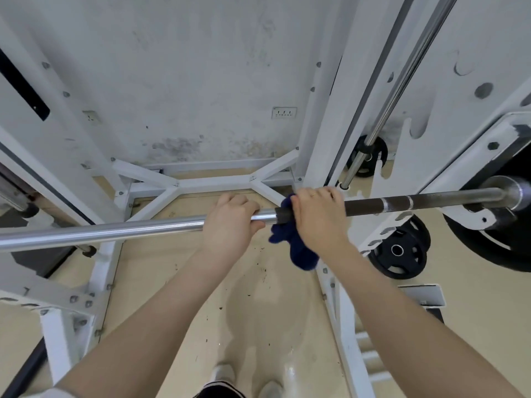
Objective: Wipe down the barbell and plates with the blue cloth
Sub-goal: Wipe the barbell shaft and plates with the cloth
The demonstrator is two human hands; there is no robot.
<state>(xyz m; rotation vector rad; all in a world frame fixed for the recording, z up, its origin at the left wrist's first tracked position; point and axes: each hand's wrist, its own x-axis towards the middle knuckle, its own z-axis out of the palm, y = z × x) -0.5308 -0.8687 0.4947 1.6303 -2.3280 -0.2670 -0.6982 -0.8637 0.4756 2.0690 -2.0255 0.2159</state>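
While my left hand [230, 222] grips the barbell [115, 228] bare, my right hand [316, 216] clamps the blue cloth [290, 242] mid-shaft; the right dark section and plates [488, 248] look unwiped.

Your one camera sits on your head, wide-angle, facing forward and steeply down. It looks close over the barbell [143, 228] at arm's reach, onto the floor [258, 297] and wall [186, 67] beyond.

No legible text, labels or numbers.
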